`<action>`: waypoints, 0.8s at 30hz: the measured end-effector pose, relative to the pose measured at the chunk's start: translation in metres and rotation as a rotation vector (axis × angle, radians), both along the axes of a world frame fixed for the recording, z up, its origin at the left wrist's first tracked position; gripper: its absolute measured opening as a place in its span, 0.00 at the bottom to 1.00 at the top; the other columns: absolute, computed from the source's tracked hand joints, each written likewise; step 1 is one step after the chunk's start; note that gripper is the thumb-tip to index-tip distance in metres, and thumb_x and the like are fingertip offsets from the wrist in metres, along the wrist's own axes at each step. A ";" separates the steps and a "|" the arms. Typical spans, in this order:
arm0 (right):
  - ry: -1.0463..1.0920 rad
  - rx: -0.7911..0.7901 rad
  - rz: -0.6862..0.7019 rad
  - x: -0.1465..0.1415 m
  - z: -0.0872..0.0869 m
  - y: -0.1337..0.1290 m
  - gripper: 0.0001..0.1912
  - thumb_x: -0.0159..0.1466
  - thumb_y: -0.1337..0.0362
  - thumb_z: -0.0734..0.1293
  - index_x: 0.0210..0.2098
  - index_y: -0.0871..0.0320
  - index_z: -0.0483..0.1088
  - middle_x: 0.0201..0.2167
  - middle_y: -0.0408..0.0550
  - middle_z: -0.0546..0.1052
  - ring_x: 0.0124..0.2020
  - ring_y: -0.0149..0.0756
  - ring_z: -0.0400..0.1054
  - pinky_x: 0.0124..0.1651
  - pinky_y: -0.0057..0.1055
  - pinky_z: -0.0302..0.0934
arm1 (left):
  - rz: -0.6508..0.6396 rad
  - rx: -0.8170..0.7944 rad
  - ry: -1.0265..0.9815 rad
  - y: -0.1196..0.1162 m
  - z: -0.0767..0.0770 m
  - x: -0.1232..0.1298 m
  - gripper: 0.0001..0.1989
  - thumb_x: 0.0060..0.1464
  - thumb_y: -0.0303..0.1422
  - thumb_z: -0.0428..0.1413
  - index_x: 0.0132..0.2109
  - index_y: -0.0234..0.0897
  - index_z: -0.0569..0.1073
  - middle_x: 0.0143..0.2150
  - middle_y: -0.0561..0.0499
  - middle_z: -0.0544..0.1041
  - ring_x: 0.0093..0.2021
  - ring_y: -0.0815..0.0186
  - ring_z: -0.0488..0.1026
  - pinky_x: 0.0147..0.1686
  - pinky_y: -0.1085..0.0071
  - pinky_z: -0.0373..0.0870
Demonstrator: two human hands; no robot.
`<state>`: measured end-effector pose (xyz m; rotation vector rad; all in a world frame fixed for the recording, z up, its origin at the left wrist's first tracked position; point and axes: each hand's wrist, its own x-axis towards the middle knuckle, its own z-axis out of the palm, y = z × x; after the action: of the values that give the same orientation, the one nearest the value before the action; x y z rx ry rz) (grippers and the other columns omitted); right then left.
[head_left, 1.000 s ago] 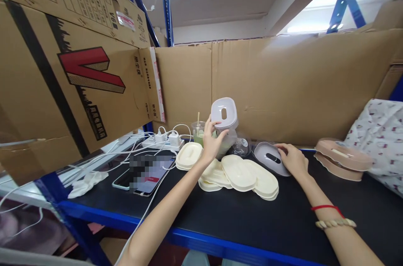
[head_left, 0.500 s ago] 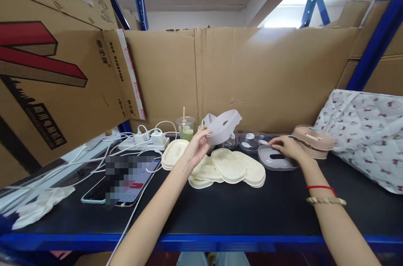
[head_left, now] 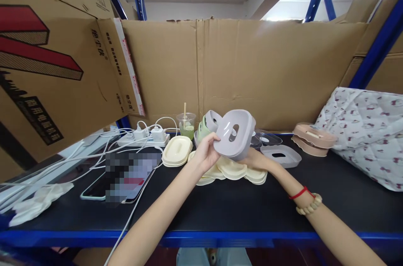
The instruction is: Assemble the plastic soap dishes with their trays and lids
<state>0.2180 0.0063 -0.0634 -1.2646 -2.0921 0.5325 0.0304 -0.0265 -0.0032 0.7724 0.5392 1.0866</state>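
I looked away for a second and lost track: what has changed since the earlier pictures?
The right hand has let go of the gray tray and moved left to the gray box, its fingers hidden behind it. The box has been tilted differently, but stays in the left hand. The cream lids and peach boxes stayed put.

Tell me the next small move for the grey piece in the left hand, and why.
Probably level the grey piece: it is tilted, the left hand holds it at one edge, and the right hand, partly hidden behind it, seems close enough to help.
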 end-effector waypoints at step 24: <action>0.858 -0.071 0.102 -0.040 0.026 -0.035 0.29 0.49 0.45 0.68 0.45 0.51 0.59 0.29 0.41 0.73 0.30 0.36 0.69 0.31 0.31 0.65 | 0.688 0.399 0.468 0.003 -0.030 0.017 0.13 0.52 0.36 0.54 0.45 0.39 0.66 0.48 0.46 0.73 0.51 0.62 0.69 0.49 0.67 0.64</action>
<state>0.1781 -0.0282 -0.0377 -0.7525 -1.4128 0.9915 0.0471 -0.0237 -0.0332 1.2537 1.0513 1.6890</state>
